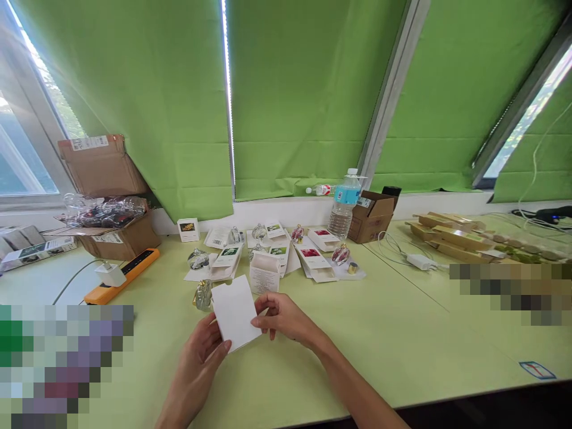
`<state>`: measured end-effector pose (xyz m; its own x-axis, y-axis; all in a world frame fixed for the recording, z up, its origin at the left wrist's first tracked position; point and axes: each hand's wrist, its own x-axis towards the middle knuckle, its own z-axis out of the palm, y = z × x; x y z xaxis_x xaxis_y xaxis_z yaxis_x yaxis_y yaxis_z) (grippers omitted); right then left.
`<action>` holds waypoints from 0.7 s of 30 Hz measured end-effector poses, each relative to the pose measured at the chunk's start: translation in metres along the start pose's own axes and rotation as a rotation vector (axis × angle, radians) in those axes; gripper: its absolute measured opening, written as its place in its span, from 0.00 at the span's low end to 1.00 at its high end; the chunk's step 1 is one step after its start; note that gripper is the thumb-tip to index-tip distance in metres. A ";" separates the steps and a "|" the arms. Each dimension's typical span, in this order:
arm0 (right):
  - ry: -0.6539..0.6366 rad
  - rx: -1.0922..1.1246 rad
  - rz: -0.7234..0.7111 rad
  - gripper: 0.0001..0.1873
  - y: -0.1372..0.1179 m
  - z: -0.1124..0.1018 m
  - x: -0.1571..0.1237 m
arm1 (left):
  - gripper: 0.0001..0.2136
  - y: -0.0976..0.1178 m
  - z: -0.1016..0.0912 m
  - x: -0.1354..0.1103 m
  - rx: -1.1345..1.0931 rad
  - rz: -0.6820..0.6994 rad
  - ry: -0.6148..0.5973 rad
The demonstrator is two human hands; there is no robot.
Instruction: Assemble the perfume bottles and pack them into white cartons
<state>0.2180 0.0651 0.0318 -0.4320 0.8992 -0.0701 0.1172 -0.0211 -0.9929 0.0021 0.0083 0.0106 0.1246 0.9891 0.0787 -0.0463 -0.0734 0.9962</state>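
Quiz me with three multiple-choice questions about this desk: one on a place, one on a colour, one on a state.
1. Where is the white rectangular card? A) between two hands B) inside a box C) on the windowsill
2. What colour is the long power strip's casing? A) blue B) orange C) white
3. How is the clear plastic water bottle placed? A) upright B) lying flat C) held in a hand

1: A, the left hand and right hand both touch it.
2: B, orange shows around its black top.
3: A, it stands beside a brown cardboard box.
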 end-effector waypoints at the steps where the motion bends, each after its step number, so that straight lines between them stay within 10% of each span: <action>1: 0.009 0.005 -0.012 0.26 -0.001 -0.001 0.000 | 0.28 0.002 -0.001 0.003 0.038 0.013 -0.015; 13: 0.156 -0.162 -0.120 0.16 -0.005 -0.009 0.000 | 0.17 0.050 -0.009 0.052 0.411 0.078 -0.234; 21: 0.261 -0.343 -0.142 0.16 0.000 -0.018 0.001 | 0.18 0.040 -0.009 0.086 0.316 0.067 -0.469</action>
<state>0.2340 0.0739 0.0339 -0.2304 0.9637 0.1348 0.3815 0.2170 -0.8985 0.0021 0.0917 0.0571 0.5620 0.8235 0.0778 0.2208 -0.2401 0.9453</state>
